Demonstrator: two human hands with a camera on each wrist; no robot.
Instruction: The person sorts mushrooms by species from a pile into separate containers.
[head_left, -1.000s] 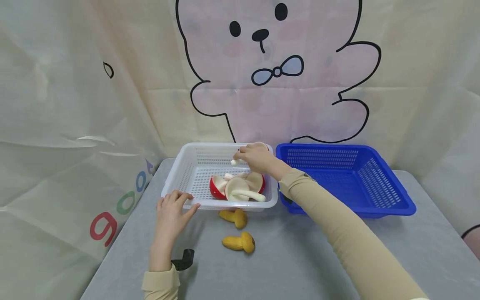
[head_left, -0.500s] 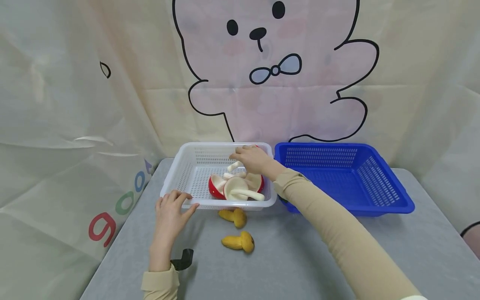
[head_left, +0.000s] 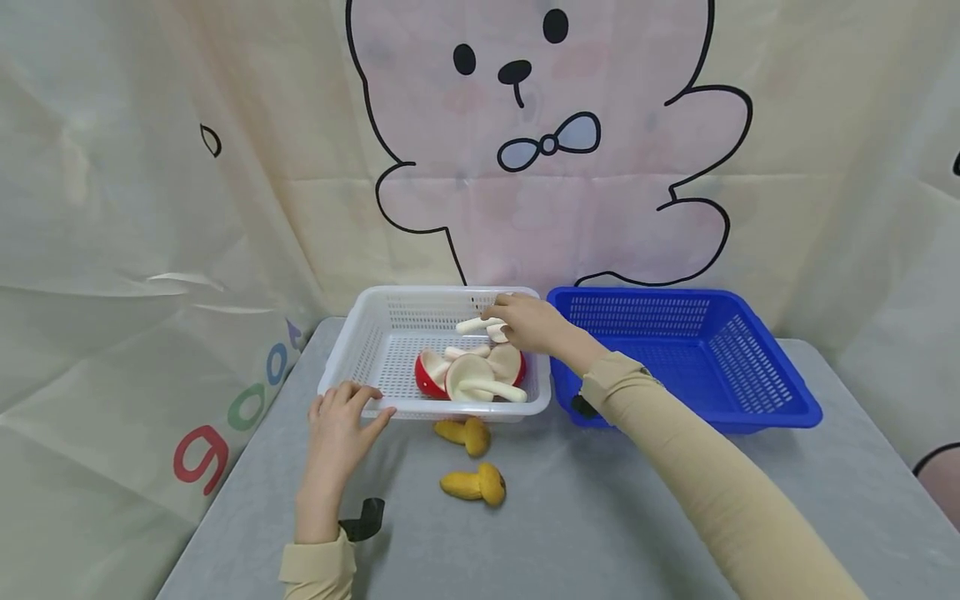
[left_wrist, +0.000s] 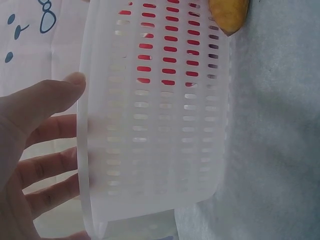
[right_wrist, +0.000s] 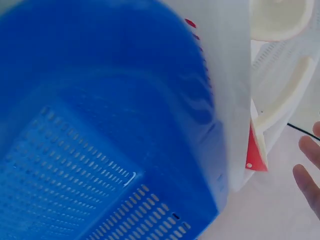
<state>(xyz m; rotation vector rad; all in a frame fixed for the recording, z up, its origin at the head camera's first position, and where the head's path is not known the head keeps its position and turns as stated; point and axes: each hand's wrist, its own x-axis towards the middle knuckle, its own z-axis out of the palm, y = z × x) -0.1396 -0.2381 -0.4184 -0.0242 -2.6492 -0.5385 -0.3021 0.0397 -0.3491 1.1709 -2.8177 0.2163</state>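
Note:
In the head view, a white basket (head_left: pixel 348 354) holds several toy mushrooms with white stalks. Red caps show on some, such as the red-capped mushroom (head_left: pixel 431 375). My right hand (head_left: pixel 528 323) hovers over the basket's far right corner, beside a mushroom with a white stalk (head_left: pixel 474 326). The right wrist view shows its fingers (right_wrist: pixel 307 182) apart from that mushroom (right_wrist: pixel 285 95). My left hand (head_left: pixel 339 429) rests at the near left corner of the white basket, its fingertips on the rim (left_wrist: pixel 84 150) and the thumb spread from them.
A blue basket (head_left: pixel 780 408) stands right of the white one, under my right forearm. Two yellow mushrooms, a farther one (head_left: pixel 476 437) and a nearer one (head_left: pixel 487 484), lie on the grey table (head_left: pixel 585 525) in front. A bear-printed curtain (head_left: pixel 510 208) hangs behind.
My right hand has let go of a red-capped mushroom in the white basket's far right corner and shifted slightly right. The left hand stays at the rim.

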